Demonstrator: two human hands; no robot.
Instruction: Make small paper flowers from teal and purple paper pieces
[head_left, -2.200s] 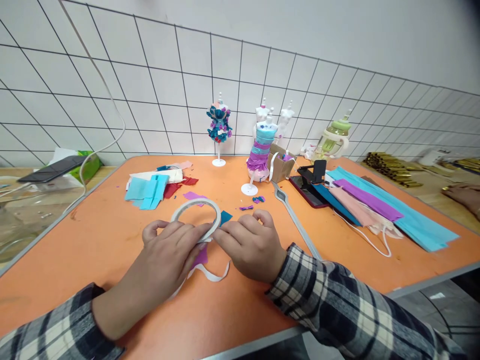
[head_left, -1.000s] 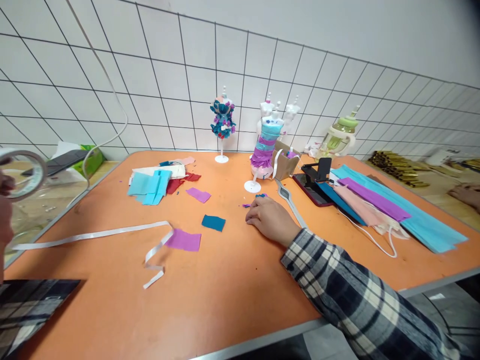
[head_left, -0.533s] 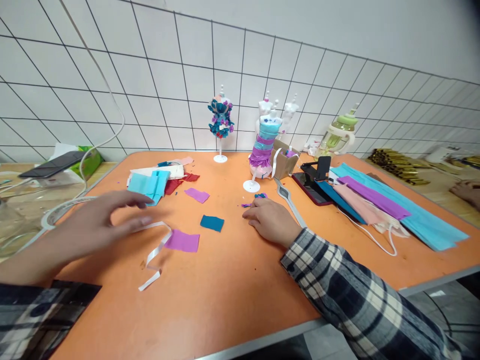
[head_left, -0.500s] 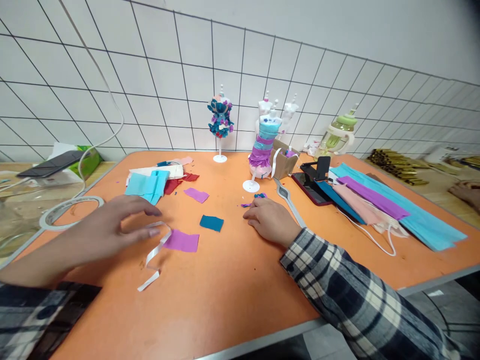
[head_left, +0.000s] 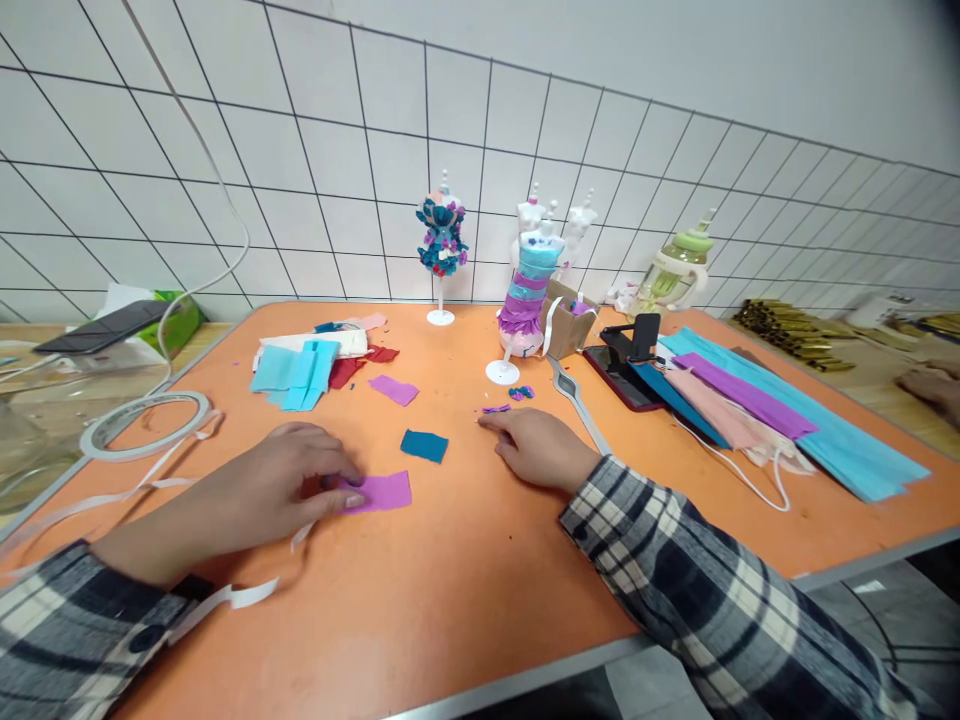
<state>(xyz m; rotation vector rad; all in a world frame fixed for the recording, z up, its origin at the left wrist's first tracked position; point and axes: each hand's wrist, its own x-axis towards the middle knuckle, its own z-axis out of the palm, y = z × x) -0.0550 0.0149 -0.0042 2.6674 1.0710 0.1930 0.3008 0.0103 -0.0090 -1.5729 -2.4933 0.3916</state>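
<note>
My left hand (head_left: 300, 485) has its thumb and fingers on the left end of a purple fabric piece (head_left: 388, 491) on the orange table. A white ribbon (head_left: 251, 594) trails from under that wrist and forearm. My right hand (head_left: 536, 445) rests on the table with its index finger stretched out and nothing seen in it. Just beyond its fingertip lie a thin purple scrap (head_left: 496, 409) and a small blue and purple piece (head_left: 521, 393). Between the hands is a teal rectangle (head_left: 424, 446), with another purple piece (head_left: 394, 390) behind it.
Behind stand a blue-flowered dress form (head_left: 442, 240) and a blue and purple one (head_left: 529, 290). Tape (head_left: 97, 440) and cyan cloth (head_left: 296, 372) lie left. Right are a phone (head_left: 622, 380), fabric strips (head_left: 795, 410) and a bottle (head_left: 675, 270). Another person's hand (head_left: 934, 388) shows far right.
My left hand has moved right and down onto the purple piece, which has shifted slightly right. The white ribbon has swung left and toward me. My right index finger has stretched out.
</note>
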